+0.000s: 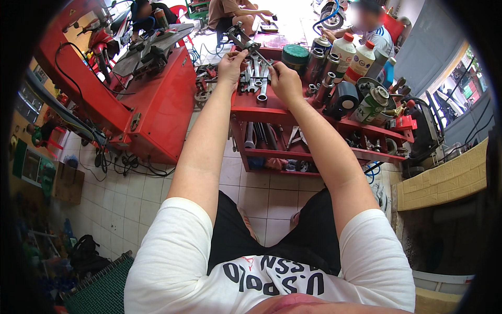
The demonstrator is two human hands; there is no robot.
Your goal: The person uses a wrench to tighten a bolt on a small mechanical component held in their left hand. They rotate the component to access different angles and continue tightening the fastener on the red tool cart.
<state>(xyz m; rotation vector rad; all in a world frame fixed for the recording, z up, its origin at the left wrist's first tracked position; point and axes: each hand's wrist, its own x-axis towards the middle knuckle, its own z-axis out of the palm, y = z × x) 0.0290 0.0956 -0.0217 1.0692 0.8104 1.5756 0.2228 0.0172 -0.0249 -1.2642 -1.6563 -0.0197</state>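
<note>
Both my arms reach forward over a red tool cart [261, 111]. My left hand [230, 68] is closed at the near end of a grey metal assembly [246, 41], thumb and fingers against it. My right hand [285, 82] is closed round a slim metal rod [264, 59], which slants up and left to the same assembly. The rod's end inside my fingers is hidden, and its exact kind I cannot make out. Just below my hands, several combination wrenches [254, 78] lie side by side on the cart top; the ring end of one wrench [262, 96] points toward me.
Right on the cart stand a green-lidded tub [295, 54], long sockets [315, 64], white bottles [361, 61] and a green can [372, 104]. A lower shelf [272, 152] carries more tools. A red machine [162, 104] stands left. Beyond the cart are other people [230, 15] and a motorbike [332, 15].
</note>
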